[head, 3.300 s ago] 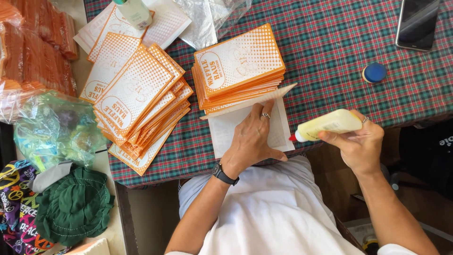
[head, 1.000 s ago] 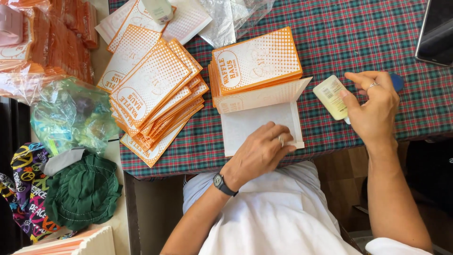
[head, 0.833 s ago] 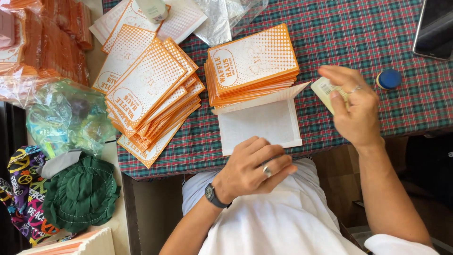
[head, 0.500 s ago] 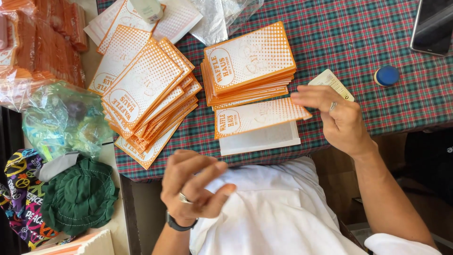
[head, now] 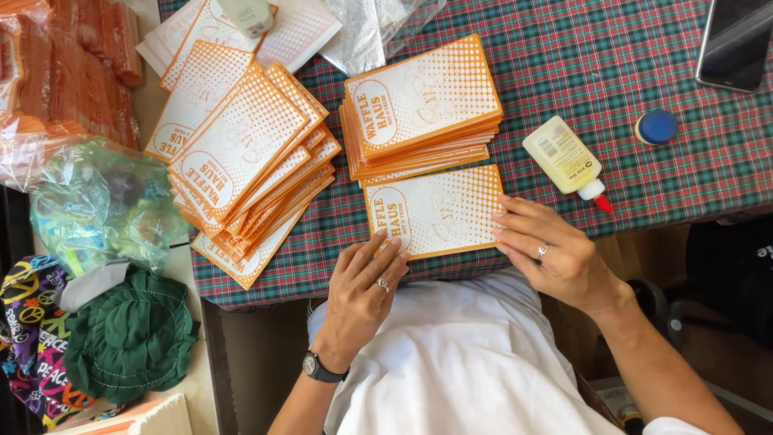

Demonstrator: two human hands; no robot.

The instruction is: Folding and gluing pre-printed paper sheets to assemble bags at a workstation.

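- I see a plaid table (head: 660, 72), edge near my lap.
- Left hand (head: 362, 294) and right hand (head: 551, 254), fingers flat, press a bag (head: 435, 211).
- Phone (head: 737, 40) is cut off.

Plaid-clothed table (head: 644, 48), daylit; wooden floor (head: 708, 362) beneath.

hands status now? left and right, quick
Left hand: open, fingertips pressing the lower left edge of the orange-and-white paper bag.
Right hand: open, fingers flat on the bag's right edge.

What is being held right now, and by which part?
Nothing is gripped: left hand and right hand press flat on the orange paper bag's near-left corner and right edge.
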